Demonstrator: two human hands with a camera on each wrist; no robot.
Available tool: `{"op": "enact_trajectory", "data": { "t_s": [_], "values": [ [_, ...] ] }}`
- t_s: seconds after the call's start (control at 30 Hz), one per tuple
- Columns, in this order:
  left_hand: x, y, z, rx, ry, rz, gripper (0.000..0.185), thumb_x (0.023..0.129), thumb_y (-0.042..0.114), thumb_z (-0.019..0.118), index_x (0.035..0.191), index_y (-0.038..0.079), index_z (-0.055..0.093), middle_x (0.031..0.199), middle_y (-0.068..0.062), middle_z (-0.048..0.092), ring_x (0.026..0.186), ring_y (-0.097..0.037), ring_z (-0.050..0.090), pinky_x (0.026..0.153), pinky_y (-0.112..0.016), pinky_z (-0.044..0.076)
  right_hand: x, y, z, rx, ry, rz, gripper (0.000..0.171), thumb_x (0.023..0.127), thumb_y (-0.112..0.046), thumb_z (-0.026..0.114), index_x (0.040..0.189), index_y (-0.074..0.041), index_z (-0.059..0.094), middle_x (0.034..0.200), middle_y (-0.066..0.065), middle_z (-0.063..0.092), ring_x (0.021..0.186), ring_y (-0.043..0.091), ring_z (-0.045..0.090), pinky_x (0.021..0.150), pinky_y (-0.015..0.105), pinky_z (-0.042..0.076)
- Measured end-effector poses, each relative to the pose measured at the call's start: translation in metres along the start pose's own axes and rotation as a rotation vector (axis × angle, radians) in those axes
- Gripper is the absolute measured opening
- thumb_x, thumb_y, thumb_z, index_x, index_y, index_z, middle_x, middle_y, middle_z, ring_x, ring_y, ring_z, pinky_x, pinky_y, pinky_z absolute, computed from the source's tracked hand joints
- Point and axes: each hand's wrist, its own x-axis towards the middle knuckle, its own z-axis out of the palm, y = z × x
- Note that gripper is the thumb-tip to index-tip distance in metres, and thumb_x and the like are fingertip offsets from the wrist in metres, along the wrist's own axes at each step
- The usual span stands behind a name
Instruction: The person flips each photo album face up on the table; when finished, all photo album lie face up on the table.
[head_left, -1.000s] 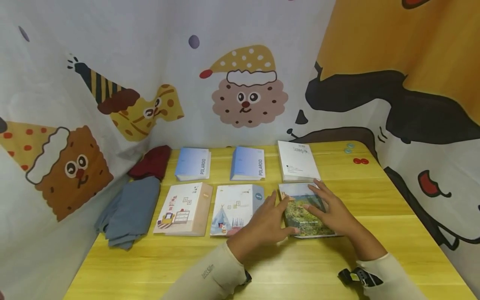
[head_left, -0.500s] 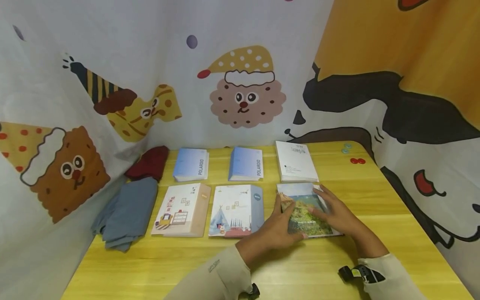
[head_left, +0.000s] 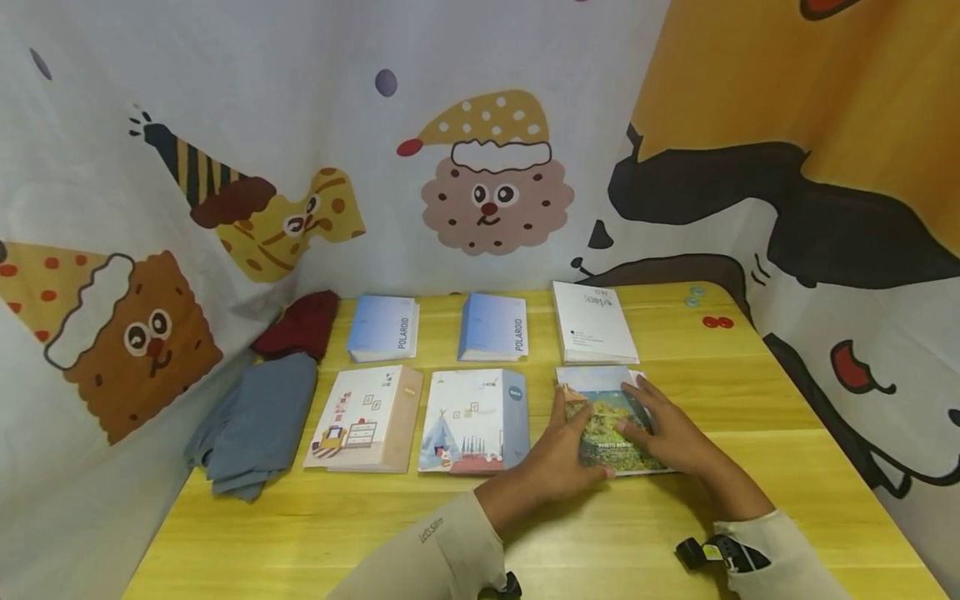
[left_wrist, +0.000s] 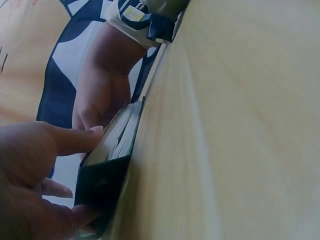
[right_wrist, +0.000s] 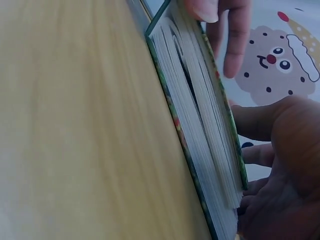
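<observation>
A photo album (head_left: 611, 417) with a landscape cover lies flat on the yellow wooden table (head_left: 360, 542). My left hand (head_left: 558, 458) rests at its left side, fingers extended along the spine edge and thumb at the near edge. From the right, my right hand (head_left: 671, 429) touches the album, its thumb on the cover and fingers by the right edge. In the left wrist view, the left thumb (left_wrist: 80, 140) lies across the corner above the dark spine (left_wrist: 100, 187). The right wrist view shows the page edges (right_wrist: 200, 115) slightly spread.
Left of it lie a tent-pattern album (head_left: 472, 417) and a room-pattern album (head_left: 363, 417). Behind stand two blue Polaroid albums (head_left: 382, 327) and a white one (head_left: 596, 325). Grey cloth (head_left: 258, 425) and dark red cloth (head_left: 300, 325) sit at the left edge; red buttons (head_left: 717, 322) lie back right.
My left hand has moved right, closer against the album's spine edge. My right hand has shifted slightly at the right edge; the album stays in nearly the same place.
</observation>
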Motion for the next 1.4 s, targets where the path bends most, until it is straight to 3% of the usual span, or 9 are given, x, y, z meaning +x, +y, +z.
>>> {"op": "enact_trajectory", "data": {
  "t_s": [0.23, 0.47, 0.57, 0.67, 0.8, 0.9, 1.0, 1.13, 1.4],
  "values": [
    [-0.005, 0.012, -0.017, -0.010, 0.052, 0.050, 0.105, 0.089, 0.035, 0.093, 0.173, 0.016, 0.034, 0.183, -0.026, 0.001, 0.155, -0.049, 0.047, 0.116, -0.043, 0.057, -0.001, -0.004, 0.001, 0.080, -0.010, 0.012, 0.074, 0.106, -0.030, 0.073, 0.167, -0.002, 0.041, 0.176, 0.039, 0.017, 0.158, 0.069, 0.020, 0.118, 0.088, 0.026],
    [-0.011, 0.019, -0.033, -0.095, 0.147, 0.246, 0.096, 0.094, 0.023, 0.086, 0.173, 0.019, 0.032, 0.184, -0.024, 0.004, 0.161, -0.050, 0.036, 0.118, -0.053, 0.054, -0.004, -0.011, 0.002, 0.316, -0.031, -0.024, 0.074, 0.113, -0.025, 0.063, 0.172, -0.001, 0.026, 0.179, 0.036, 0.010, 0.163, 0.065, 0.012, 0.125, 0.080, 0.022],
    [-0.013, 0.022, -0.035, -0.134, 0.196, 0.323, 0.091, 0.097, 0.024, 0.083, 0.172, 0.021, 0.033, 0.184, -0.024, 0.006, 0.164, -0.049, 0.031, 0.120, -0.059, 0.050, -0.005, -0.012, 0.005, 0.390, -0.032, -0.077, 0.071, 0.116, -0.022, 0.056, 0.173, 0.001, 0.022, 0.180, 0.034, 0.013, 0.162, 0.065, 0.016, 0.130, 0.048, 0.039],
    [-0.015, 0.024, -0.035, -0.153, 0.253, 0.382, 0.086, 0.098, 0.029, 0.082, 0.171, 0.019, 0.035, 0.183, -0.025, 0.009, 0.165, -0.048, 0.029, 0.120, -0.064, 0.048, -0.005, -0.013, 0.009, 0.516, -0.068, -0.126, 0.067, 0.117, -0.017, 0.050, 0.174, 0.000, 0.017, 0.180, 0.032, 0.011, 0.161, 0.065, 0.015, 0.114, 0.018, 0.047],
    [-0.014, 0.024, -0.032, -0.182, 0.315, 0.417, 0.085, 0.096, 0.033, 0.082, 0.167, 0.016, 0.040, 0.182, -0.024, 0.014, 0.164, -0.047, 0.031, 0.120, -0.061, 0.050, -0.004, -0.012, 0.013, 0.672, -0.127, -0.149, 0.066, 0.119, -0.016, 0.044, 0.176, -0.004, 0.012, 0.181, 0.032, 0.004, 0.167, 0.045, 0.019, 0.107, 0.014, 0.050],
    [-0.013, 0.024, -0.028, -0.295, 0.307, 0.410, 0.088, 0.094, 0.029, 0.085, 0.167, 0.016, 0.039, 0.182, -0.024, 0.012, 0.163, -0.045, 0.034, 0.120, -0.048, 0.052, -0.004, -0.011, 0.014, 0.720, -0.138, -0.177, 0.063, 0.120, -0.016, 0.040, 0.176, -0.004, 0.013, 0.181, 0.028, 0.013, 0.160, 0.014, 0.041, 0.106, 0.018, 0.054],
    [-0.011, 0.024, -0.025, -0.405, 0.272, 0.404, 0.094, 0.093, 0.024, 0.088, 0.169, 0.014, 0.034, 0.182, -0.024, 0.011, 0.160, -0.039, 0.041, 0.119, -0.034, 0.052, -0.005, -0.009, 0.013, 0.777, -0.166, -0.223, 0.062, 0.120, -0.014, 0.035, 0.176, -0.006, 0.012, 0.177, 0.003, 0.034, 0.142, -0.006, 0.054, 0.104, 0.023, 0.058],
    [-0.009, 0.024, -0.022, -0.359, 0.267, 0.396, 0.094, 0.094, 0.027, 0.088, 0.169, 0.011, 0.034, 0.181, -0.025, 0.017, 0.159, -0.036, 0.044, 0.122, -0.037, 0.050, -0.007, -0.011, 0.011, 0.812, -0.147, -0.271, 0.060, 0.119, -0.011, 0.033, 0.176, -0.010, 0.016, 0.158, -0.027, 0.050, 0.134, -0.002, 0.063, 0.101, 0.024, 0.060],
    [-0.001, 0.019, -0.016, -0.413, 0.132, 0.364, 0.100, 0.097, 0.025, 0.084, 0.174, 0.017, 0.021, 0.185, -0.015, 0.009, 0.164, -0.036, 0.033, 0.111, -0.030, 0.057, -0.013, -0.021, 0.004, 0.840, 0.101, -0.410, 0.054, 0.121, -0.019, 0.024, 0.172, -0.001, 0.025, 0.161, -0.016, 0.052, 0.137, 0.000, 0.059, 0.104, 0.018, 0.055]
  ]
}}
